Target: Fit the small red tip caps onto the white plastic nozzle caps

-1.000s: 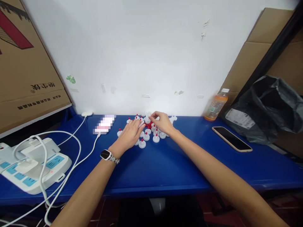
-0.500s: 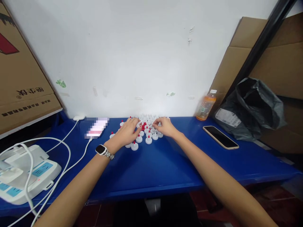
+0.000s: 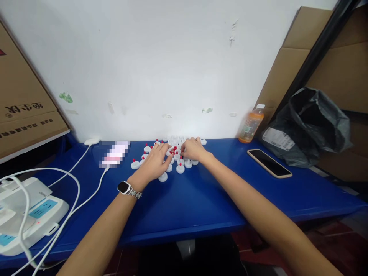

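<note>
Forearms reach up from the lower frame over a blue table point(image 3: 186, 203), with a watch point(image 3: 125, 188) on the left wrist. At centre, the left hand point(image 3: 153, 164) and right hand point(image 3: 193, 149) rest curled on clustered white caps with red tips point(image 3: 180, 168); whether either grips one cannot be told. Upper left, a cardboard box point(image 3: 23, 115) carries upside-down, unreadable print.

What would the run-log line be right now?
left hand: resting on white caps | right hand: at red beads | phone: lying apart, right side
</note>
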Available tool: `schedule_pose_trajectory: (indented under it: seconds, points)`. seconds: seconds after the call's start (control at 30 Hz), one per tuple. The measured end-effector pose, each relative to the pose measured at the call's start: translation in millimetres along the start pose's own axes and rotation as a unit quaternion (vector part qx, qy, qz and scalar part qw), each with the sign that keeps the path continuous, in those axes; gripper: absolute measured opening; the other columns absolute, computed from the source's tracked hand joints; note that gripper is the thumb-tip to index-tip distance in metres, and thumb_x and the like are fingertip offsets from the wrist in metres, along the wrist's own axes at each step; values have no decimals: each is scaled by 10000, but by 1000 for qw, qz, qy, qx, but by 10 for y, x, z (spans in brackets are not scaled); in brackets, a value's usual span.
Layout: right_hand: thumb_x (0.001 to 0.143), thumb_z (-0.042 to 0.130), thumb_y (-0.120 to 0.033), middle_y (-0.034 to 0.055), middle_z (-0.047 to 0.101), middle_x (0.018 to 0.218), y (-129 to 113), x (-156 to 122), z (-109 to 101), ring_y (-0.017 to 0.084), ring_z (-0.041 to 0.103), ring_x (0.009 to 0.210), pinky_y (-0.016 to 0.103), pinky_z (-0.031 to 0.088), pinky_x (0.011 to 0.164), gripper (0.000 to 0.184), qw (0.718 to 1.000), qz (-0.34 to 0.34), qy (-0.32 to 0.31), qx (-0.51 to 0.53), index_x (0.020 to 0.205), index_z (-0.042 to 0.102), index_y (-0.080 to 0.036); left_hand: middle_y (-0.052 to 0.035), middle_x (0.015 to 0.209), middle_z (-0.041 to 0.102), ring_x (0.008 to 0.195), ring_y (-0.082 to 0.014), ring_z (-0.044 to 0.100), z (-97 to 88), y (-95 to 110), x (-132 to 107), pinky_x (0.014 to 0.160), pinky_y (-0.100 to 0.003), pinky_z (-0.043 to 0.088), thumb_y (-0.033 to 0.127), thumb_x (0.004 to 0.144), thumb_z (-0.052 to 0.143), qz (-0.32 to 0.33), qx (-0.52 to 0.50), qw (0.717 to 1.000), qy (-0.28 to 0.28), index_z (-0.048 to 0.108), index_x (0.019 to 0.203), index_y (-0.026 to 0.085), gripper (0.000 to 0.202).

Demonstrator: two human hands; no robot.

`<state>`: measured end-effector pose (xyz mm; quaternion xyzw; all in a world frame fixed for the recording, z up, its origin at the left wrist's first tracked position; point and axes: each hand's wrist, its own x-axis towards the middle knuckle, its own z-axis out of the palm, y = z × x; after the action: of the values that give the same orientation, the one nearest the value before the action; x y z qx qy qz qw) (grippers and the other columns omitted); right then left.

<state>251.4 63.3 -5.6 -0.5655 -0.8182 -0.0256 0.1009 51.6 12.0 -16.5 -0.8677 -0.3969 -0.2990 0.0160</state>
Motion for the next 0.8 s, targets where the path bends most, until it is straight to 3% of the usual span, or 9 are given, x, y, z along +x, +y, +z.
schedule_pose_trajectory:
  seconds: [0.13, 0.23, 0.3, 0.4, 0.47, 0.5, 0.7, 0.8]
  points:
    - [817, 666, -274, 144, 703, 1025, 12, -34, 32, 327, 530, 1102, 467, 312, 953, 140, 1000, 6, 12, 18, 829, 782, -197, -109, 1097, 593, 1026, -271, 525, 11, 17, -21, 966, -490, 451, 341, 1006, 396, 0, -10, 1000, 1, 505, 1126, 188, 222]
    - [838, 652, -296, 130, 688, 1038, 31, -77, 11, 300, 561, 1070, 457, 369, 942, 148, 988, 0, 92, 125, 812, 749, -188, -107, 1105, 597, 1036, -272, 535, 11, 8, -30, 971, -493, 456, 336, 1006, 392, -6, -14, 1000, 8, 503, 1143, 192, 228]
    - [858, 637, -331, 104, 702, 969, 24, -116, -16, 237, 619, 930, 397, 443, 865, 171, 948, -3, 139, 288, 833, 707, -177, -112, 1127, 600, 1048, -276, 535, 7, -1, -37, 967, -492, 464, 340, 1010, 384, -13, -14, 1000, 9, 499, 1174, 186, 253]
    - [831, 674, -447, 46, 705, 783, -47, -178, -49, 164, 622, 668, 323, 493, 690, 271, 830, -25, 134, 541, 850, 646, -178, -138, 1222, 588, 1133, -289, 527, 9, -2, -49, 1000, -499, 458, 368, 1017, 375, -27, -18, 999, 3, 475, 1262, 167, 332]
    - [759, 743, -510, 22, 689, 714, -128, -214, -58, 145, 601, 611, 303, 491, 640, 353, 770, -34, 121, 626, 833, 644, -179, -157, 1303, 563, 1215, -297, 508, 19, 7, -57, 1045, -506, 439, 387, 1022, 364, -33, -25, 999, -3, 438, 1338, 155, 399]
    - [723, 773, -523, 15, 682, 696, -170, -230, -58, 138, 592, 605, 293, 486, 628, 380, 753, -32, 118, 646, 822, 654, -176, -166, 1341, 546, 1253, -299, 494, 26, 14, -61, 1070, -509, 425, 396, 1024, 358, -35, -30, 999, -6, 414, 1375, 150, 432]
    - [662, 818, -529, -6, 655, 654, -319, -285, -44, 109, 553, 573, 258, 454, 574, 401, 737, -20, 86, 670, 780, 684, -169, -181, 1490, 445, 1382, -315, 415, 41, 55, -92, 1142, -546, 359, 439, 1030, 352, -45, -55, 997, -16, 281, 1509, 162, 559]
    - [647, 833, -511, -18, 645, 633, -362, -292, -21, 110, 551, 559, 256, 457, 569, 396, 717, -2, 114, 687, 773, 651, -183, -186, 1483, 451, 1378, -313, 428, 15, 80, -96, 1131, -535, 378, 447, 1028, 357, -42, -63, 997, -12, 229, 1541, 167, 598]
